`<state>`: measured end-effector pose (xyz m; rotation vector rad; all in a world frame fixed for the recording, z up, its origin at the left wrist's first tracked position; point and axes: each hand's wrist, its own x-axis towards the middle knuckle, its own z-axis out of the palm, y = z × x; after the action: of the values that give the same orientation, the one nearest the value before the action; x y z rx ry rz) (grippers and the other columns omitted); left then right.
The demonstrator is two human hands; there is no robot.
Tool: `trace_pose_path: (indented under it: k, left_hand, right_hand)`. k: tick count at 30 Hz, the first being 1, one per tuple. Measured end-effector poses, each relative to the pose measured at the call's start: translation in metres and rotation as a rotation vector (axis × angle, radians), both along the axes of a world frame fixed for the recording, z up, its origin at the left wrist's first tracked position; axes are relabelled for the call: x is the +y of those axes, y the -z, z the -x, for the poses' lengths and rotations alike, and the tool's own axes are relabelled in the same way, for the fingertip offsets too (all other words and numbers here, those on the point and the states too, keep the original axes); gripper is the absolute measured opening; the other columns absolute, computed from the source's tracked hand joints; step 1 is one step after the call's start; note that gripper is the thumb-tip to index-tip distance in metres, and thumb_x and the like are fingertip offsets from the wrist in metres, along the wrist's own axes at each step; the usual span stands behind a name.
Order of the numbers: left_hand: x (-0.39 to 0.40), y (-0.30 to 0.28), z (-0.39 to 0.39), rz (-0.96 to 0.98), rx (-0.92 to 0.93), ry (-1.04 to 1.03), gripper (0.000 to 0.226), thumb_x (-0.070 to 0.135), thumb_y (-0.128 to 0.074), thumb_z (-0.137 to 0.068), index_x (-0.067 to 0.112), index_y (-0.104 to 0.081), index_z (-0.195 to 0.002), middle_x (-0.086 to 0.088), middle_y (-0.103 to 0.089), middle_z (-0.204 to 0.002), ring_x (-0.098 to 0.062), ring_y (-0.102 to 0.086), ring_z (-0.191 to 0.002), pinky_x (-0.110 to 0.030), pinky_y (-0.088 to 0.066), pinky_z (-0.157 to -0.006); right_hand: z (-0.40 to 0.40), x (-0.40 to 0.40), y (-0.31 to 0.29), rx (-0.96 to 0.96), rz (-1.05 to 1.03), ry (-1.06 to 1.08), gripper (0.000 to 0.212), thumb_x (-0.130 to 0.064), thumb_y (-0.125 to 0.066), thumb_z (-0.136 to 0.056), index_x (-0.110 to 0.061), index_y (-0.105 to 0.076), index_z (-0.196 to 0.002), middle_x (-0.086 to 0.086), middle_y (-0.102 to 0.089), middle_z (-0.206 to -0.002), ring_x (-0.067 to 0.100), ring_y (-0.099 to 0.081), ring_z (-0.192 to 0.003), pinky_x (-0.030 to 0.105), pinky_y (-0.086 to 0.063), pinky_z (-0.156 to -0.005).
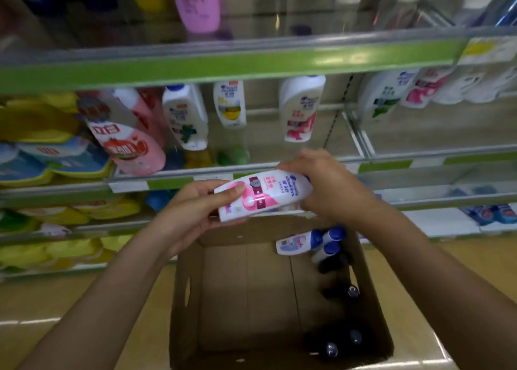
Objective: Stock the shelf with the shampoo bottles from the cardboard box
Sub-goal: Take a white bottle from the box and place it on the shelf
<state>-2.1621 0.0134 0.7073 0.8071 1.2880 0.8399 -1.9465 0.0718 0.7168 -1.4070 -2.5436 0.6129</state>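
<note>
Item: white shampoo bottle (263, 195) with a pink label, held lying sideways above the far rim of the cardboard box (193, 285), just in front of the shelf edge (173, 183).

Hands: both are clamped on the bottle. The base end, at 9 o'clock, is gripped by the left hand (193, 213), with the thumb laid across the label. The cap end, at 3 o'clock, is covered by the right hand (327, 185), so the cap itself is hidden.

Stock already placed: white bottles (300, 108) of the same brand are stood upright at 12 o'clock on the shelf, with a gap between two of them. A pink bottle (126, 137) leans at 10 o'clock.

Stock remaining: a few blue-capped bottles (307, 242) are seen in the box at 4 o'clock against its right wall; darker caps (331, 348) lie lower, at 5 o'clock. Their count cannot be told.

Step in hand, as judged: the bottle is to be turned upright and set into the row.

Handling notes:
- The base should be swung down before the shelf edge is crossed.
- The label should be faced outward to match the neighbours.
- A one-hand grip round the body is advised for the reach inward, so the upright bottles are not knocked.
- The base should be set flat before the grip is released.
</note>
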Motion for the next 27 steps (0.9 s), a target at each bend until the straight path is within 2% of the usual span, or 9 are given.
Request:
trace_pose_path:
  k: [4,6,8,10,12,14,16,20,27]
  left_hand:
    - [-0.012,-0.034,0.001,-0.059,0.001,0.083,0.045,0.030,-0.079,-0.070,0.009,-0.070,-0.108,-0.014,-0.071,-0.106,-0.027,-0.068,-0.097,-0.041,-0.054,-0.090]
    - [-0.019,-0.048,-0.004,-0.103,-0.052,0.006,0.046,0.027,-0.073,-0.072,0.005,-0.066,-0.112,-0.016,-0.070,-0.107,-0.030,-0.067,-0.098,-0.044,-0.052,-0.092]
    - [-0.025,-0.062,-0.015,-0.158,-0.137,-0.102,0.047,0.026,-0.073,-0.072,0.002,-0.064,-0.112,-0.017,-0.070,-0.107,-0.030,-0.067,-0.096,-0.042,-0.054,-0.089]
    - [-0.029,-0.076,-0.027,-0.210,-0.232,-0.192,0.048,0.024,-0.076,-0.075,0.000,-0.062,-0.114,-0.018,-0.069,-0.109,-0.031,-0.066,-0.100,-0.039,-0.055,-0.086]
    - [-0.032,-0.092,-0.038,-0.254,-0.316,-0.253,0.048,0.020,-0.071,-0.076,-0.001,-0.059,-0.117,-0.017,-0.068,-0.112,-0.031,-0.064,-0.105,-0.040,-0.054,-0.089]
    - [-0.033,-0.109,-0.047,-0.296,-0.379,-0.292,0.049,0.019,-0.069,-0.075,-0.001,-0.058,-0.118,-0.016,-0.069,-0.112,-0.029,-0.064,-0.106,-0.042,-0.052,-0.092]
    - [-0.034,-0.125,-0.053,-0.339,-0.415,-0.310,0.050,0.019,-0.066,-0.073,-0.001,-0.058,-0.119,-0.014,-0.069,-0.111,-0.028,-0.065,-0.107,-0.043,-0.051,-0.094]
    - [-0.036,-0.148,-0.059,-0.410,-0.410,-0.317,0.050,0.019,-0.069,-0.075,0.002,-0.056,-0.120,-0.011,-0.070,-0.108,-0.024,-0.068,-0.101,-0.041,-0.053,-0.092]
    - [-0.045,-0.167,-0.057,-0.406,-0.580,-0.277,0.048,0.025,-0.062,-0.075,0.001,-0.056,-0.116,-0.012,-0.069,-0.110,-0.024,-0.066,-0.104,-0.035,-0.056,-0.084]
  right_hand:
    - [-0.001,0.007,-0.055,0.078,-0.138,-0.079,0.046,-0.008,-0.071,-0.079,-0.022,-0.065,-0.123,0.002,-0.061,-0.110,0.017,-0.045,-0.101,0.027,-0.030,-0.082]
    - [-0.002,0.008,-0.079,0.140,-0.226,-0.106,0.049,0.001,-0.071,-0.076,-0.017,-0.066,-0.121,0.004,-0.064,-0.117,0.021,-0.053,-0.109,0.021,-0.032,-0.087]
    - [-0.003,0.007,-0.097,0.243,-0.260,-0.060,0.061,0.006,-0.069,-0.074,-0.018,-0.060,-0.129,-0.001,-0.059,-0.126,0.011,-0.049,-0.116,0.011,-0.033,-0.091]
    - [-0.002,0.003,-0.112,0.496,-0.228,0.042,0.066,0.006,-0.068,-0.075,-0.022,-0.053,-0.134,-0.006,-0.053,-0.130,-0.001,-0.048,-0.117,0.009,-0.039,-0.098]
    - [0.003,-0.002,-0.127,0.859,-0.121,0.179,0.060,0.002,-0.064,-0.080,-0.023,-0.051,-0.133,-0.004,-0.056,-0.131,0.001,-0.053,-0.119,0.022,-0.047,-0.101]
    - [0.008,-0.006,-0.146,1.185,0.099,0.301,0.052,-0.005,-0.062,-0.085,-0.020,-0.048,-0.132,0.001,-0.061,-0.125,0.011,-0.061,-0.115,0.030,-0.053,-0.093]
    - [0.013,-0.009,-0.162,1.351,0.364,0.306,0.041,-0.013,-0.062,-0.092,-0.010,-0.050,-0.131,0.006,-0.069,-0.114,0.018,-0.069,-0.102,0.031,-0.056,-0.081]
    - [0.020,-0.018,-0.186,1.320,0.494,0.131,0.028,-0.021,-0.060,-0.093,-0.005,-0.064,-0.116,0.005,-0.074,-0.096,0.018,-0.072,-0.088,0.033,-0.058,-0.074]
    - [0.022,-0.012,-0.210,1.393,0.641,0.001,0.029,-0.020,-0.060,-0.084,-0.002,-0.065,-0.106,0.009,-0.073,-0.090,0.019,-0.069,-0.082,0.038,-0.058,-0.081]
